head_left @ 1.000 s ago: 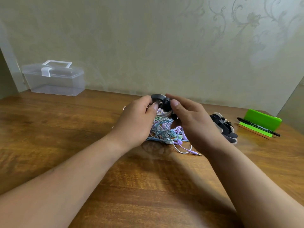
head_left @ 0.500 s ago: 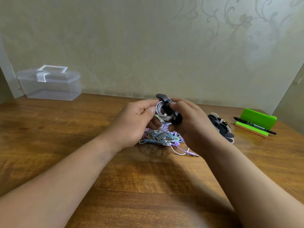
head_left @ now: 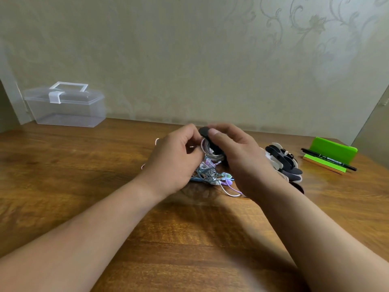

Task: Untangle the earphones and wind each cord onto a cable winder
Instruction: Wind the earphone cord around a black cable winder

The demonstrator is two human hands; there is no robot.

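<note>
Left hand moved in against winder, pinching cord, apparently mostly wound; right hand grips winder; tangle mid-table, unsorted.

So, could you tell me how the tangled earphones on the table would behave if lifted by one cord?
Probably floppy: the earphones are thin cords lying in slack loops on the table. Likely light, and apt to lift as one clump, since the cords cross one another.
</note>
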